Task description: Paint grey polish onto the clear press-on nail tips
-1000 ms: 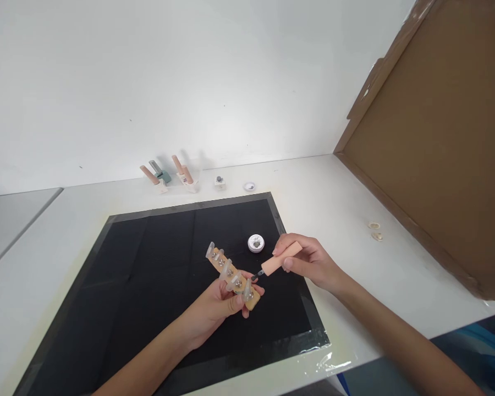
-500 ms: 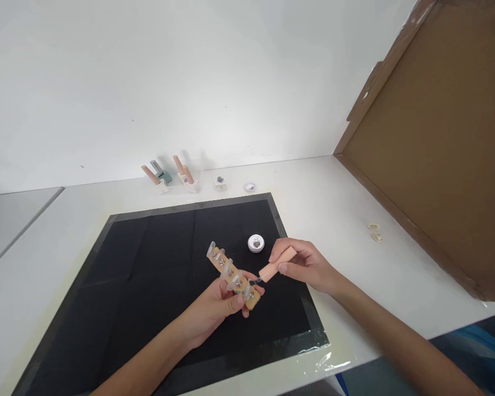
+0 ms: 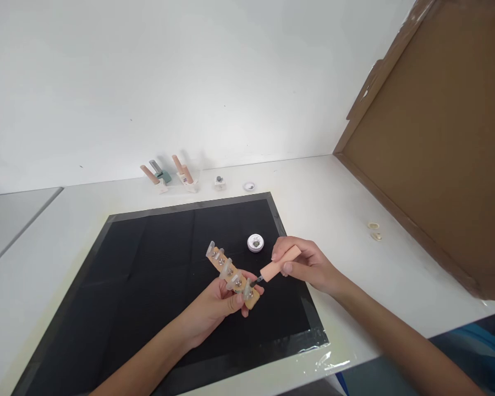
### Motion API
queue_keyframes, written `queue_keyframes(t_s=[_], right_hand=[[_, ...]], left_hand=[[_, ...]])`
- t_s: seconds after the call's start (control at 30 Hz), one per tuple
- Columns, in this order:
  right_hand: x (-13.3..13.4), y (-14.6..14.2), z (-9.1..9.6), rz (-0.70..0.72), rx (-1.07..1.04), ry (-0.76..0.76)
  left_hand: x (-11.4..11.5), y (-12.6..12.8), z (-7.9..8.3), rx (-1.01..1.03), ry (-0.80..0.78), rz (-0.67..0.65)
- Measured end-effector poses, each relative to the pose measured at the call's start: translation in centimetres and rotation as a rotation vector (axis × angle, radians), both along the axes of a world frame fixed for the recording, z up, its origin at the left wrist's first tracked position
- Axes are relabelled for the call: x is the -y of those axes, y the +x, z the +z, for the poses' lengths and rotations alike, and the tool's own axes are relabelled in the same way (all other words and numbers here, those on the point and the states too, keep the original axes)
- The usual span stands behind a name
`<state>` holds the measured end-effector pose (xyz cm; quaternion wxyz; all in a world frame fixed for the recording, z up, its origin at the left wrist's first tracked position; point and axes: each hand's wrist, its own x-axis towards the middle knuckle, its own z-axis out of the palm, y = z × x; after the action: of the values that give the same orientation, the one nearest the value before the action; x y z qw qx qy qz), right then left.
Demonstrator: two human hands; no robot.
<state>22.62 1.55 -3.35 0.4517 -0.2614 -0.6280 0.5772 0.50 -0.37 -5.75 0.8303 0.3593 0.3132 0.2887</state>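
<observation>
Black mat under L hand, wht tbl, cardbd R.

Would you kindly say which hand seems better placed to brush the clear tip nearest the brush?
Probably the right hand: it holds the peach-handled brush, angled toward that clear tip, while the left hand is occupied holding the strip.
</observation>
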Motion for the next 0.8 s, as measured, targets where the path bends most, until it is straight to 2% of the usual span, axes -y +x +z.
queue_keyframes(t_s=[0.1, 0.27, 0.43, 0.57, 0.7, 0.8], right_hand=[[0.01, -0.02, 0.02, 0.047, 0.034, 0.028], [0.03, -0.07, 0.00, 0.010, -0.004, -0.006], [0.03, -0.05, 0.00, 0.042, 0.013, 0.020], [0.00, -0.01, 0.05, -0.027, 0.019, -0.009], [-0.05, -0.02, 0.32, 0.003, 0.027, 0.041], [-0.05, -0.08, 0.47, 0.000, 0.027, 0.009]], left_hand=[[-0.03, -0.02, -0.03, 0.009, 0.018, -0.014], [-0.01, -0.07, -0.07, 0.001, -0.006, -0.008], [0.00, -0.15, -0.28, 0.027, 0.000, -0.010], [-0.02, -0.12, -0.40, 0.024, 0.000, -0.010], [-0.04, -0.07, -0.38, 0.044, 0.004, -0.011], [-0.02, -0.08, -0.27, 0.030, -0.003, -0.015]])
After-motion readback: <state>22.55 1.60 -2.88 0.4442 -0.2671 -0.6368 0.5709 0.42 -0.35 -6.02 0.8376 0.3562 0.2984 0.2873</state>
